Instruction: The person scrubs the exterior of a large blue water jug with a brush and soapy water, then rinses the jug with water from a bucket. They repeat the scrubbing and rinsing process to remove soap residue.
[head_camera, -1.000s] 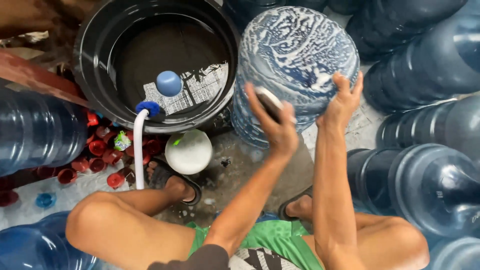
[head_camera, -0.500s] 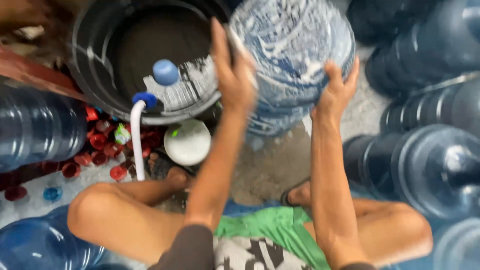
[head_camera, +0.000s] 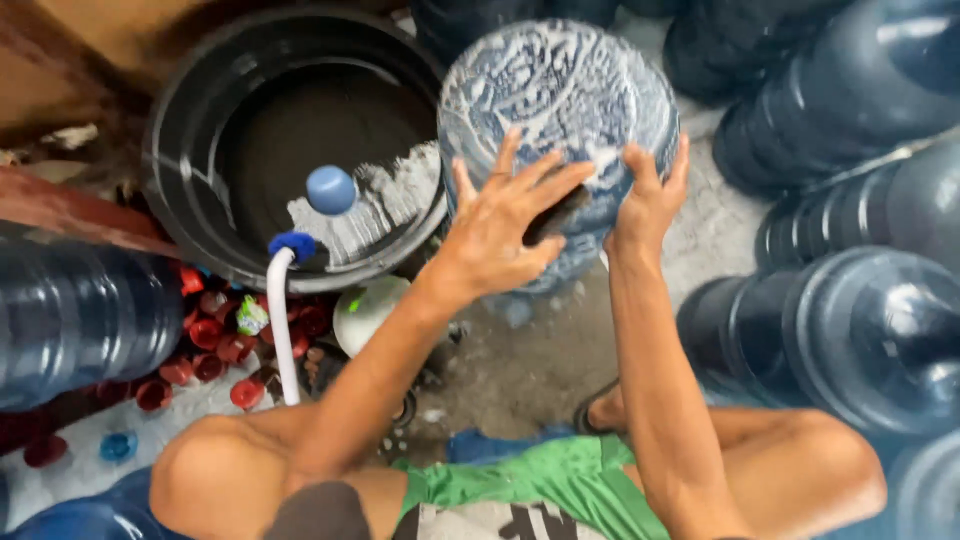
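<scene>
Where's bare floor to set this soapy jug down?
Only the wet concrete patch between the soapy jug and your knees, both hands above it. Red caps crowd the left; stacked blue jugs fill the right.

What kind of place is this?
Probably a place where big water jugs get washed: a soapy jug under both hands, a black tub of sudsy water, and many blue jugs stacked around.
</scene>
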